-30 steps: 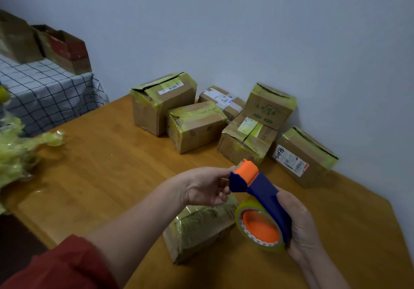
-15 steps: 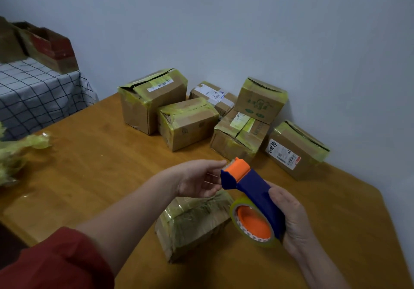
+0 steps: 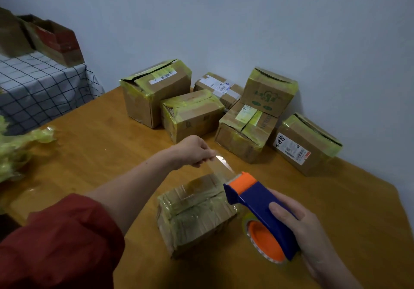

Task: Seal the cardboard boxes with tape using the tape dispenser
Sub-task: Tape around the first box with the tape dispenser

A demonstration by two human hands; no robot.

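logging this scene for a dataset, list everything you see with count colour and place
near box: 1, brown with yellow-green tape, table front
back boxes: 6, brown with yellow-green tape, clustered by the wall
tape dispenser: 1, blue and orange, in the right hand
tape strip: 1, clear, stretched from dispenser to left hand
tape wad: 1, yellow-green, table's left edge
table: 1, brown wood
checked cloth: 1, white with dark grid, back left
boxes on cloth: 2, brown, one part red
sleeve: 1, red, left arm
left hand: pinches the strip's end
right hand: grips the dispenser
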